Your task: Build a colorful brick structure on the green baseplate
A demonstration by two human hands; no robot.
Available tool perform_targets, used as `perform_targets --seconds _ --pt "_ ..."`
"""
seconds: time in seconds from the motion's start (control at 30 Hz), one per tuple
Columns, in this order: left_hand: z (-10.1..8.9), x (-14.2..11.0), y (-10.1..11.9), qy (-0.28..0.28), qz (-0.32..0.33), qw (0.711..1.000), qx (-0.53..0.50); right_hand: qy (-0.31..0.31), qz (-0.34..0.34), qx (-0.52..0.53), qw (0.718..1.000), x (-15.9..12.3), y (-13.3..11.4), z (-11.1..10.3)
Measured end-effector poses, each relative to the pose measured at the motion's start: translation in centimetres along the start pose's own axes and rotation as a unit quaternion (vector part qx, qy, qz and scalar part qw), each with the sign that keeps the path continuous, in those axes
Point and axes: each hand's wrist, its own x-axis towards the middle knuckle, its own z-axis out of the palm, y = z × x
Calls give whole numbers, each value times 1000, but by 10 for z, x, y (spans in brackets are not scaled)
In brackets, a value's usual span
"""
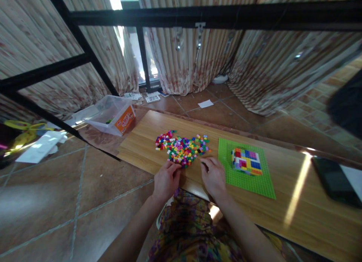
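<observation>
A loose heap of small multicoloured toy bricks point(183, 148) lies spread on the wooden board. At its near left edge is my left hand point(166, 178), fingers curled together by the bricks; whatever they may grip is hidden. My right hand point(214, 177) rests between the heap and the green baseplate point(246, 186), its thumb and fingers closed in a pinch. I cannot make out anything in that pinch. On the baseplate sits a blocky build of colourful bricks point(247, 162), with red, blue, white, yellow and orange pieces on top.
A clear plastic bin point(109, 113) with an orange label stands beyond the board's left end. To the right lies a dark phone point(335, 181) next to white paper point(353, 179). Black metal bars point(181, 17) cross in front of the curtains. Papers point(206, 104) lie on the tiled floor.
</observation>
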Motion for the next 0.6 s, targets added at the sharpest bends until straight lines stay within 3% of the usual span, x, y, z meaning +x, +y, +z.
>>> perform_targets --seconds 0.13,0.37,0.6 --pt "0 2 2 -9 1 1000 7 -6 2 11 1000 11 -2 -4" --pt "-1 4 2 -17 -9 1000 1 -64 -89 -23 994 30 -7 7" --pt "-1 5 2 -2 -30 998 -52 -68 -88 -41 993 31 -11 3"
